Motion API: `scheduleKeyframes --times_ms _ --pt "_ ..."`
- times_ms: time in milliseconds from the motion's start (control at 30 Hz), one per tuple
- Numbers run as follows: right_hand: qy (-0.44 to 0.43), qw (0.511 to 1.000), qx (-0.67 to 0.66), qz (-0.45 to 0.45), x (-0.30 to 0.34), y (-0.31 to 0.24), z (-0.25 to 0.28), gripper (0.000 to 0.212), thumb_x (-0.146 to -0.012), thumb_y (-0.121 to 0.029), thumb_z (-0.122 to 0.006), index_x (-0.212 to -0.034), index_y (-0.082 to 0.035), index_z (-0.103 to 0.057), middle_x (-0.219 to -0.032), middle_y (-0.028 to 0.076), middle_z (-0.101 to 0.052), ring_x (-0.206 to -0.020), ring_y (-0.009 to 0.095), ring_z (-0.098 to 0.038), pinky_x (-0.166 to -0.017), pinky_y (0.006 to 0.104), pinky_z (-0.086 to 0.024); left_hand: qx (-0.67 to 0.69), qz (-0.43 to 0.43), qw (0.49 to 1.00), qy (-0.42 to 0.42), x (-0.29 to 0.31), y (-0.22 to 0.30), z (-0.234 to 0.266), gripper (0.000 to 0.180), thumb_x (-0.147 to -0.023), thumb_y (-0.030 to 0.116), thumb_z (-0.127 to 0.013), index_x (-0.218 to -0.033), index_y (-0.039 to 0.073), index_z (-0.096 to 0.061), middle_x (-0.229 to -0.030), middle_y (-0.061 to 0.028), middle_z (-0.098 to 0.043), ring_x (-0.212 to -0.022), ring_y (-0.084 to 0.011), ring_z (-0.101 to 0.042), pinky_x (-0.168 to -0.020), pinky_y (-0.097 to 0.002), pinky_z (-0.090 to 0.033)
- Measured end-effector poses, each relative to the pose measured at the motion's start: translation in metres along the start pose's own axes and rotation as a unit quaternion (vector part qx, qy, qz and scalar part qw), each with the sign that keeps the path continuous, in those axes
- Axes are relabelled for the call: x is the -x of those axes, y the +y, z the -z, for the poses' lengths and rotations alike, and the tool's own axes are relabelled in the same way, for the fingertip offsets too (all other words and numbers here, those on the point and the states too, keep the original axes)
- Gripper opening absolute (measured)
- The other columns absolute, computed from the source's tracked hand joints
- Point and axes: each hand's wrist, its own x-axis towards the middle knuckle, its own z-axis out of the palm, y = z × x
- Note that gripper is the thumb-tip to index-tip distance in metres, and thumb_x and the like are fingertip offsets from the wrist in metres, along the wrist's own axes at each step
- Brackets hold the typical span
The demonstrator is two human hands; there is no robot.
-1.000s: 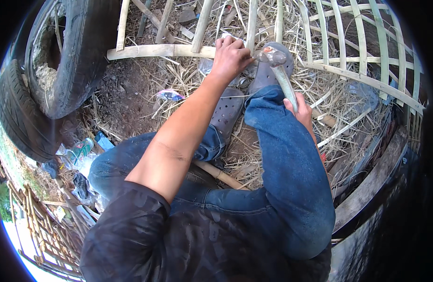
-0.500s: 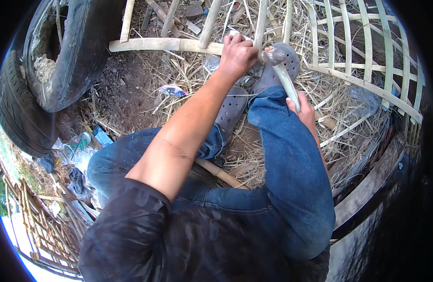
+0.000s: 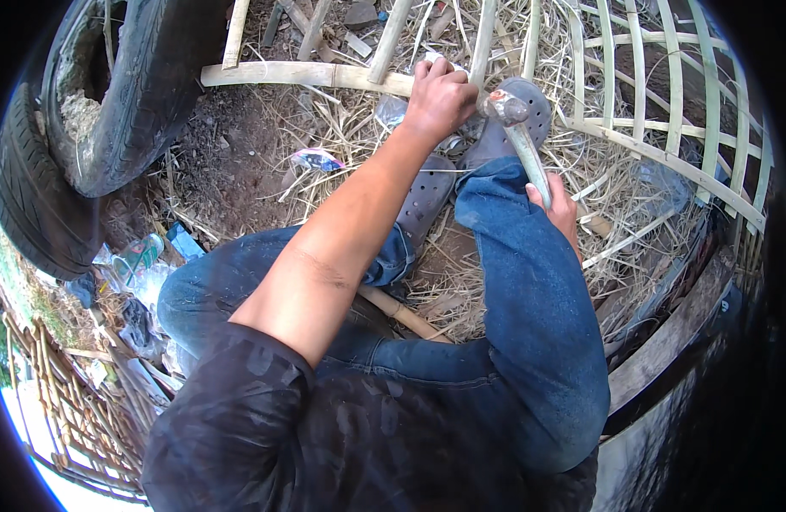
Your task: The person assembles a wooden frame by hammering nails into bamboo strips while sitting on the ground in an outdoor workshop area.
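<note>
My right hand (image 3: 558,209) is wrapped round the pale handle of a hammer (image 3: 526,155), beside my right shin. The worn hammer head (image 3: 506,108) is raised over my right clog, just right of my left hand. My left hand (image 3: 442,101) is closed at the bamboo crosspiece (image 3: 312,75), where upright bamboo slats (image 3: 391,43) meet it. Its fingertips are partly hidden behind the knuckles, and whether a nail is pinched there cannot be seen. The crosspiece runs left from my hand, with slats reaching away from it.
Old tyres (image 3: 141,94) stand at the far left. A curved bamboo lattice (image 3: 666,94) spreads at the right. Straw (image 3: 444,282) and plastic scraps litter the ground round my clogs (image 3: 429,192). A bamboo pole (image 3: 406,316) lies under my legs; stacked bamboo (image 3: 64,410) is at the lower left.
The whole view has shifted slightly, carrying the scene a little to the right. Both hands keep their grips, and the hammer head has tipped only slightly.
</note>
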Motion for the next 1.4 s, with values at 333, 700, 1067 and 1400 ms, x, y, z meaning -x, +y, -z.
scheduleKeyframes --times_ms 333,700,1067,1400 --pt "-0.009 1.0 -0.009 0.005 -0.002 0.005 -0.001 0.032 -0.097 -0.032 -0.057 -0.108 -0.002 -0.055 -0.078 0.025 -0.063 -0.075 0.045 -0.064 -0.063 0.0471 -0.048 -0.002 0.001 1.0 -0.013 0.0 0.0 0.003 0.015 -0.065 0.026 -0.079 -0.076 0.019 -0.071 -0.079 0.0027 -0.062 -0.095 -0.0218 -0.054 -0.086 -0.0425 -0.035" --pt "-0.021 1.0 -0.007 -0.009 -0.005 -0.003 -0.001 0.03 -0.097 -0.031 -0.057 -0.105 -0.002 -0.054 -0.077 0.026 -0.063 -0.073 0.045 -0.065 -0.063 0.0473 -0.048 -0.002 0.0 1.0 0.003 0.001 -0.003 -0.001 0.016 -0.067 0.03 -0.079 -0.075 0.018 -0.071 -0.078 0.0027 -0.062 -0.094 -0.0214 -0.055 -0.086 -0.0427 -0.035" --pt "-0.014 1.0 -0.017 -0.01 -0.004 0.002 -0.001 0.03 -0.097 -0.029 -0.058 -0.11 -0.003 -0.055 -0.082 0.027 -0.064 -0.078 0.045 -0.065 -0.064 0.0478 -0.048 0.004 0.004 1.0 -0.007 -0.002 0.001 0.001 0.016 -0.065 0.029 -0.079 -0.075 0.019 -0.072 -0.079 0.0032 -0.062 -0.095 -0.0215 -0.055 -0.086 -0.0427 -0.034" --pt "-0.009 1.0 0.025 -0.01 -0.002 -0.006 0.001 0.03 -0.096 -0.029 -0.059 -0.108 -0.003 -0.055 -0.079 0.026 -0.064 -0.074 0.045 -0.065 -0.063 0.0482 -0.048 0.01 0.011 1.0 -0.025 -0.002 0.002 0.003 0.014 -0.066 0.027 -0.077 -0.076 0.019 -0.072 -0.08 0.0029 -0.063 -0.095 -0.0221 -0.054 -0.086 -0.0431 -0.034"
